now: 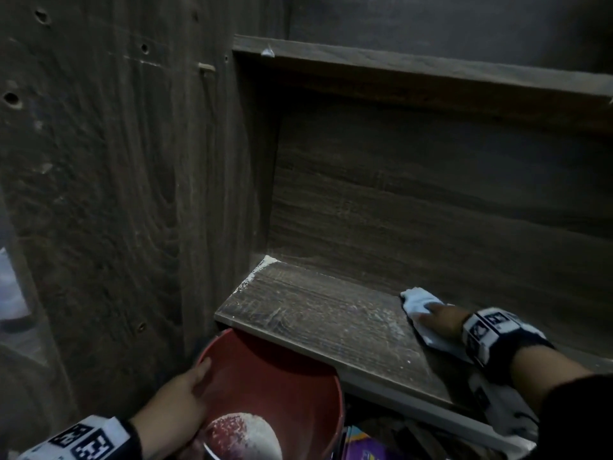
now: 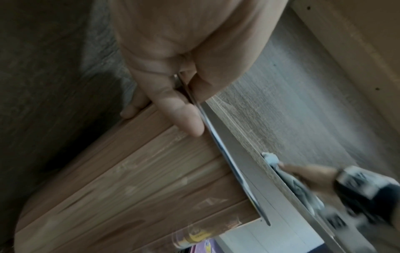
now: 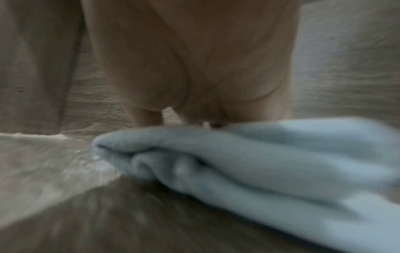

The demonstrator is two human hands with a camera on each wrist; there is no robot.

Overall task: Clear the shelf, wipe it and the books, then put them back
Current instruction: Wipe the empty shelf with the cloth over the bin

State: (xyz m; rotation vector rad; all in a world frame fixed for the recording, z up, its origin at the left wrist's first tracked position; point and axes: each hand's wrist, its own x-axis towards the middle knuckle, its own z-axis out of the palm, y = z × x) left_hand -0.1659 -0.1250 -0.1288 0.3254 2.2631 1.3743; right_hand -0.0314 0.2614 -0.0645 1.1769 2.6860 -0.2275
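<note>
The dark wooden shelf (image 1: 315,313) holds no books, and white dust streaks its board. My right hand (image 1: 441,318) lies flat on a light blue cloth (image 1: 416,302) and presses it onto the right part of the board. In the right wrist view the bunched cloth (image 3: 259,162) sits under my palm, with white dust (image 3: 43,171) to its left. My left hand (image 1: 199,376) pinches the rim of a red bucket (image 1: 282,376) just under the shelf's front left edge. The left wrist view shows thumb and fingers (image 2: 190,119) clamped on that rim (image 2: 227,162).
A pile of white dust (image 1: 245,436) lies in the bucket. More dust sits in the shelf's back left corner (image 1: 262,263). A colourful book cover (image 1: 358,443) shows below the shelf. The cabinet's side panel (image 1: 116,194) rises at the left, another board (image 1: 414,71) above.
</note>
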